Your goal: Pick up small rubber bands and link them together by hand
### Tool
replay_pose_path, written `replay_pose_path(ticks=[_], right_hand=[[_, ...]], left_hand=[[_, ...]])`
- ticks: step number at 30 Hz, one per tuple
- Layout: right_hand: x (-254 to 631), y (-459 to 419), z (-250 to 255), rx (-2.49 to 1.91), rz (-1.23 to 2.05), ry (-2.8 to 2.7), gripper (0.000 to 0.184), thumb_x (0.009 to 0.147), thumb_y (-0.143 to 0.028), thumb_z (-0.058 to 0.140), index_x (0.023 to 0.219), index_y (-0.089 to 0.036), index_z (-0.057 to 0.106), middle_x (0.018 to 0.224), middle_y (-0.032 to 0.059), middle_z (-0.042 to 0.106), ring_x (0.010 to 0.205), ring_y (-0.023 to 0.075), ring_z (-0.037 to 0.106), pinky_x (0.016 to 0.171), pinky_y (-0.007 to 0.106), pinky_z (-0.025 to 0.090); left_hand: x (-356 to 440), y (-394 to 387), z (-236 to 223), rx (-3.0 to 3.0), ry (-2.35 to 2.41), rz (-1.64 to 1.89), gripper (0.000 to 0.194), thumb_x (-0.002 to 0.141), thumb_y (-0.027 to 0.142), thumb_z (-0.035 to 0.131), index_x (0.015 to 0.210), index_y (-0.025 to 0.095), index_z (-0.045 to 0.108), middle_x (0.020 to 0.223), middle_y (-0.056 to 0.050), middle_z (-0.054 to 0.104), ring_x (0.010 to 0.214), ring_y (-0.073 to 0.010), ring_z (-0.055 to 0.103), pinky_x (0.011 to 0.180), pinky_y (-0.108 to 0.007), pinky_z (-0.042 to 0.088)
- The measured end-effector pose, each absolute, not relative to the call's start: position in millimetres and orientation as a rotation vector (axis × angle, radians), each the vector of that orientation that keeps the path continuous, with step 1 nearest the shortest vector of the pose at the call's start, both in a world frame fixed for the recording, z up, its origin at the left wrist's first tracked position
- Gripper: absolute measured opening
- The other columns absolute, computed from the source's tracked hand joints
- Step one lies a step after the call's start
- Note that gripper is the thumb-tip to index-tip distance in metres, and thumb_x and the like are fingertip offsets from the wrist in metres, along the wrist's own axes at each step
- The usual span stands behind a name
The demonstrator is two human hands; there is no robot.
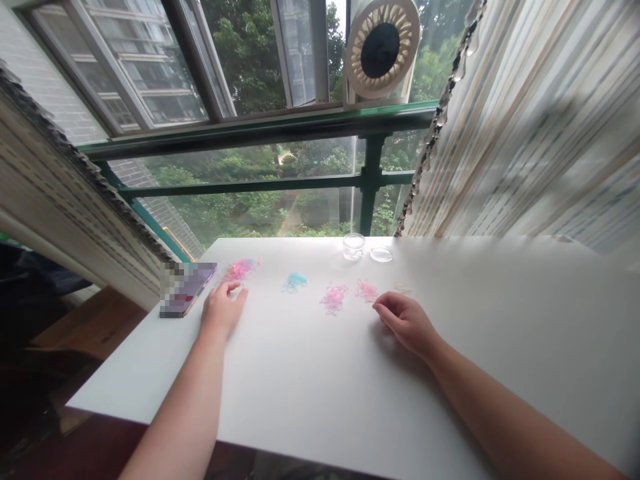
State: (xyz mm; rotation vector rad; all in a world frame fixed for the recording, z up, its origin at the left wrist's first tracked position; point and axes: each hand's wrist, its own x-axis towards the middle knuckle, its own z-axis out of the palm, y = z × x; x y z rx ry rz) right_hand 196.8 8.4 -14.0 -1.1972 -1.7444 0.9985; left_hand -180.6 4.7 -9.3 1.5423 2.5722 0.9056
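Observation:
My left hand (223, 311) rests on the white table, thumb and fingers apart, just in front of a mixed pile of pink, orange and bluish rubber bands (240, 269). My right hand (407, 323) is closed in a pinch over the table; whatever may be between its fingertips is too small to make out. Close to those fingertips lies a reddish-pink heap of rubber bands (367, 290). A pink-purple heap (334, 298) sits left of that one, and a blue heap (295, 281) farther left. Some pale yellowish bands (403, 288) lie behind my right hand.
A clear round container (354, 247) and its clear lid (381, 255) stand near the table's back edge. A phone (197, 287), partly pixelated, lies at the left edge. Behind the white table (300, 387) are a green railing (250, 187), windows and a round fan (383, 50); curtains hang at both sides.

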Motion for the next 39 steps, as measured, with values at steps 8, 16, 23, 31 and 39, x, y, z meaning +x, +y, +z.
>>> replay_pose_path(ticks=[8, 16, 23, 31, 39], right_hand=[[197, 9, -16, -1.240, 0.922, -1.824, 0.023, 0.080, -0.038, 0.051, 0.071, -0.017, 0.056, 0.055, -0.0021, 0.048, 0.052, 0.0116, 0.043, 0.051, 0.023, 0.035], [197, 9, -17, -1.243, 0.934, -1.855, 0.025, 0.080, -0.040, 0.050, 0.072, -0.017, 0.056, 0.057, -0.0015, 0.049, 0.053, 0.0121, 0.045, 0.051, 0.023, 0.035], [196, 9, -16, -1.255, 0.906, -1.867, 0.026, 0.079, -0.042, 0.050, 0.072, -0.017, 0.057, 0.057, -0.0003, 0.053, 0.052, 0.0128, 0.046, 0.050, 0.024, 0.035], [197, 11, -17, -1.243, 0.895, -1.877, 0.028, 0.079, -0.043, 0.050, 0.070, -0.018, 0.058, 0.056, 0.0002, 0.053, 0.051, 0.0136, 0.047, 0.050, 0.024, 0.037], [198, 11, -17, -1.242, 0.887, -1.887, 0.026, 0.080, -0.041, 0.050, 0.071, -0.018, 0.057, 0.055, -0.0010, 0.052, 0.051, 0.0129, 0.046, 0.051, 0.024, 0.037]], left_hand=[[-159, -8, -12, 1.516, 2.687, 0.499, 0.053, 0.072, 0.055, 0.046, 0.117, 0.027, 0.050, 0.130, -0.009, 0.044, 0.119, -0.0319, 0.038, 0.097, -0.050, 0.030], [-158, -2, -14, 1.599, 2.647, 0.376, 0.056, 0.076, 0.056, 0.040, 0.125, 0.029, 0.046, 0.139, -0.004, 0.036, 0.126, -0.0306, 0.029, 0.100, -0.051, 0.025], [-158, -2, -14, 1.621, 2.646, 0.373, 0.060, 0.075, 0.055, 0.041, 0.126, 0.023, 0.045, 0.138, -0.007, 0.037, 0.126, -0.0304, 0.030, 0.100, -0.050, 0.026], [-161, -1, -17, 1.660, 2.618, 0.570, 0.056, 0.073, 0.049, 0.050, 0.121, 0.020, 0.050, 0.132, -0.011, 0.045, 0.120, -0.0315, 0.038, 0.099, -0.045, 0.030], [-173, 7, -21, 1.604, 2.426, 1.160, 0.037, 0.072, 0.030, 0.055, 0.106, 0.016, 0.061, 0.104, -0.009, 0.063, 0.093, -0.0198, 0.060, 0.088, -0.031, 0.045]])
